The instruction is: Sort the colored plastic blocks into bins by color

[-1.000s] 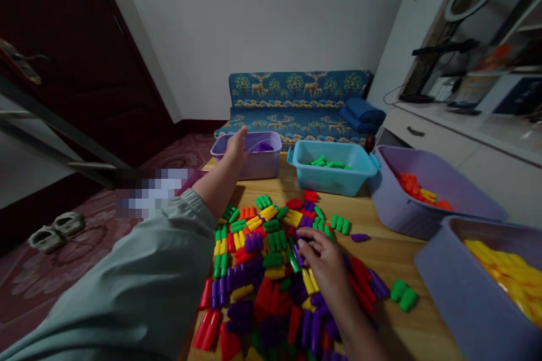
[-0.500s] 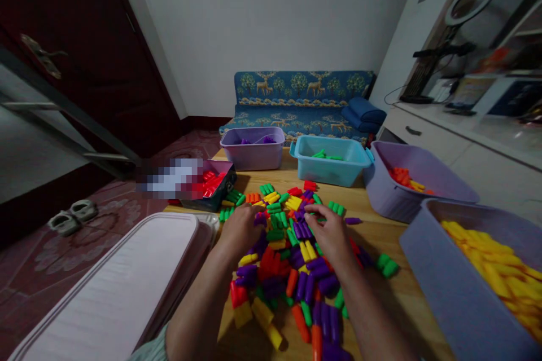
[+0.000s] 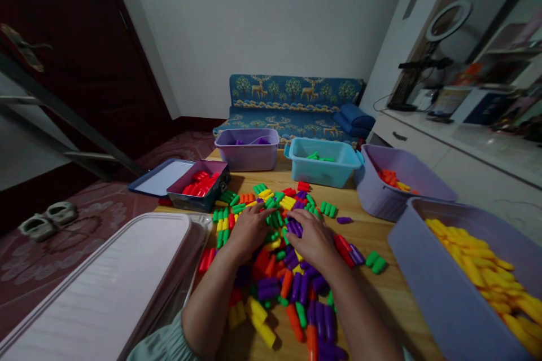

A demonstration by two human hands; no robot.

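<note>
A loose pile of plastic toy building blocks, rounded rods joined side by side in green, purple, yellow, red and orange, covers the middle of the wooden table (image 3: pixel 376 293). My left hand (image 3: pixel 250 231) lies palm down over the left of the pile, fingers apart, its tips near some green blocks (image 3: pixel 276 219). Opposite it, my right hand (image 3: pixel 312 237) arches over a purple block (image 3: pixel 294 228), thumb and fingers spread to either side. Both palms face down, so what lies beneath them is hidden.
Behind the pile stand a purple bin (image 3: pixel 248 158) and a turquoise bin (image 3: pixel 324 172). Purple bins with orange blocks (image 3: pixel 389 179) and yellow blocks (image 3: pixel 478 265) line the right. At left are an open tin (image 3: pixel 199 203) of red blocks and a pale lid (image 3: pixel 105 287).
Both hands have come closer together over the pile, the right one now above the purple block. The view has shifted right, and the tin's open lid now shows.
</note>
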